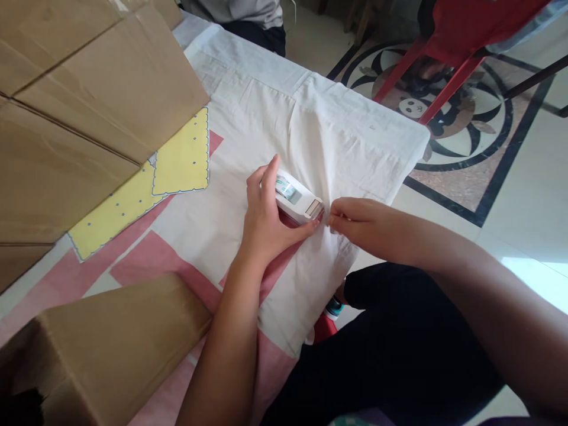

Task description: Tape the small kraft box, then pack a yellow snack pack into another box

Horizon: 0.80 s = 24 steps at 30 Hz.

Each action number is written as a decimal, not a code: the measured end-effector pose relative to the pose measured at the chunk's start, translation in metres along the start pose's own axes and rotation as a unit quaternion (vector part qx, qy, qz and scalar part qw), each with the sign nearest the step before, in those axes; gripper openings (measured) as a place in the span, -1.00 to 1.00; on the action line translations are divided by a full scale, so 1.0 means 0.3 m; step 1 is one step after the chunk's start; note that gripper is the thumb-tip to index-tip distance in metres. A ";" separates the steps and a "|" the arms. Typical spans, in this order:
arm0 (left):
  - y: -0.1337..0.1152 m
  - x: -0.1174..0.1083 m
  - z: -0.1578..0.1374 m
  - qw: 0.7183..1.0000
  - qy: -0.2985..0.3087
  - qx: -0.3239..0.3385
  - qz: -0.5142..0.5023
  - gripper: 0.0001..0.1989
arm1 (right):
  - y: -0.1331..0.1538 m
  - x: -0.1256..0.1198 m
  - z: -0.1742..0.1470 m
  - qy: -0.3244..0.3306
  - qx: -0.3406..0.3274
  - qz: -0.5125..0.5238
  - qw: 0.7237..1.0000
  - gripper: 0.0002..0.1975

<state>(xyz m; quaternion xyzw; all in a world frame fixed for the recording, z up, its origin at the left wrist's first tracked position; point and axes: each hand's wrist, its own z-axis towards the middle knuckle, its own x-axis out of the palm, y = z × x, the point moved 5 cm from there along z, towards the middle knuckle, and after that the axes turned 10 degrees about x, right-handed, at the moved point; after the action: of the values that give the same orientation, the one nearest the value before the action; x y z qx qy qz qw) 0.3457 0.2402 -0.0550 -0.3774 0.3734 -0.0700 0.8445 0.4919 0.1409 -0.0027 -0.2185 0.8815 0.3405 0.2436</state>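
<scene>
We look down at a table covered by a white cloth [319, 136] with pink patches. Our left hand [266, 222] is wrapped around a small white carton [296, 200], the fingers curled over its top and the thumb stretched along its near side, so the carton sits pressed against the cloth near the table's right edge. The carton carries a green-and-grey printed label, and its right end shows a brownish flap. Our right hand [355, 219] is closed to a pinch, its fingertips meeting just at that right end of the carton; we cannot tell whether they grip the flap or only touch it.

To the left lie flattened cardboard sheets [89, 100] over two yellow cards [177, 160] with scalloped edges. A brown cardboard box [110, 343] stands near our left forearm. Beyond the table a red plastic chair [448, 41] stands on the patterned floor, and another person's torso [248, 15] shows at the table's far end.
</scene>
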 end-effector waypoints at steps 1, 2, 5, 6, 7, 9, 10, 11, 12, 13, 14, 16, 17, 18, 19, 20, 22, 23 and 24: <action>-0.001 0.000 0.000 1.000 -0.001 0.004 0.006 0.19 | -0.005 0.009 0.005 0.006 -0.005 -0.012 1.000 -0.77; -0.002 0.000 0.001 1.000 -0.001 0.007 0.011 0.19 | -0.010 0.016 0.009 0.014 -0.010 -0.016 1.000 -0.76; -0.005 0.002 0.001 1.000 0.000 0.012 0.018 0.18 | -0.022 0.026 0.012 0.030 -0.009 -0.005 0.999 -0.71; -0.006 0.002 0.001 1.000 0.000 0.014 0.019 0.18 | -0.024 0.026 0.010 0.030 -0.007 -0.002 1.000 -0.70; -0.008 0.002 0.001 1.000 0.000 0.017 0.020 0.17 | -0.024 0.023 0.009 0.026 -0.006 -0.003 1.000 -0.70; -0.011 0.001 0.001 1.000 0.000 0.021 0.021 0.17 | -0.026 0.017 0.007 0.016 0.000 -0.008 1.000 -0.69; -0.013 0.001 0.001 1.000 0.000 0.020 0.021 0.17 | -0.030 0.013 0.008 0.017 0.006 -0.009 1.000 -0.68; -0.014 0.001 0.001 1.000 0.000 0.017 0.022 0.17 | -0.035 0.010 0.010 0.022 0.015 -0.009 1.000 -0.65; -0.015 0.000 0.001 1.000 0.000 0.013 0.023 0.17 | -0.042 0.006 0.013 0.029 0.025 -0.007 0.999 -0.61; -0.016 0.000 0.000 1.000 0.000 0.011 0.024 0.17 | -0.050 0.000 0.018 0.033 0.035 -0.004 0.999 -0.58; -0.018 0.000 0.000 1.000 0.000 0.010 0.025 0.17 | -0.057 -0.008 0.024 0.033 0.038 0.001 0.999 -0.55; -0.020 0.000 0.000 1.000 0.002 0.013 0.028 0.17 | -0.064 -0.026 0.041 0.015 0.028 0.021 0.999 -0.49; -0.020 0.000 -0.001 1.000 0.003 0.014 0.028 0.17 | -0.064 -0.032 0.051 0.006 0.013 0.039 0.999 -0.47; -0.019 0.001 -0.001 1.000 0.004 0.014 0.027 0.17 | -0.061 -0.034 0.062 0.003 -0.006 0.059 0.998 -0.45; -0.017 0.001 -0.002 1.000 0.005 0.013 0.026 0.18 | -0.057 -0.031 0.073 0.008 -0.023 0.080 0.997 -0.44; -0.015 0.001 -0.002 1.000 0.004 0.012 0.025 0.18 | -0.054 -0.024 0.084 0.017 -0.036 0.098 0.994 -0.45; -0.012 0.001 -0.002 1.000 0.006 0.010 0.024 0.17 | -0.051 -0.004 0.105 0.047 -0.038 0.127 0.990 -0.51; -0.011 0.001 -0.001 1.000 0.007 0.011 0.024 0.17 | -0.052 0.007 0.113 0.064 -0.030 0.139 0.988 -0.53; -0.011 0.001 0.000 1.000 0.008 0.012 0.023 0.15 | -0.054 0.016 0.120 0.081 -0.021 0.151 0.985 -0.55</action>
<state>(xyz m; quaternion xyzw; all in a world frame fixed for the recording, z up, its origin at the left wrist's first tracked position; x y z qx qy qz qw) 0.3463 0.2379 -0.0529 -0.3577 0.3881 -0.0578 0.8474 0.5072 0.1544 -0.0368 -0.1146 0.9139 0.3729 0.1123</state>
